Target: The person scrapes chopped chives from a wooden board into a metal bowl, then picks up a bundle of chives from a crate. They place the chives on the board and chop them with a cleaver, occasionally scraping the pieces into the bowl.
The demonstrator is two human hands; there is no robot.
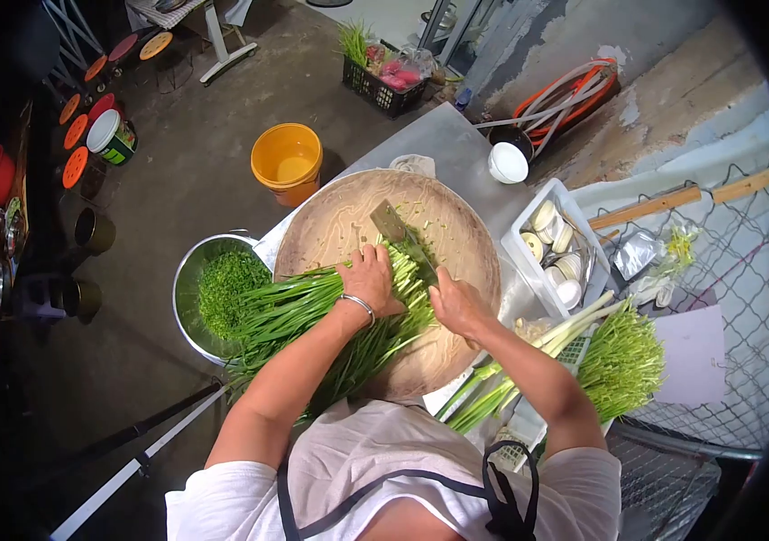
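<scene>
While the left hand [371, 283] curls over the bunch of long greens [303, 308], pressing it onto the round wooden board [317, 225], the right hand [459, 308] is wrapped tightly around the cleaver [390, 220], angled at the cut ends. Chopped greens [226, 284] lie in a metal bowl [183, 311] beside the board.

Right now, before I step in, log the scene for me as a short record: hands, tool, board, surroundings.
Left hand: pressed over the long green stalks
Right hand: fingers closed around the handle of the cleaver
Cleaver: blade beside the stalks' cut ends
Board: round chopping board, small green bits scattered on it
Left of board: metal bowl holding chopped greens
Right of board: white bin with assorted items
Beyond board: orange bucket on the floor
</scene>
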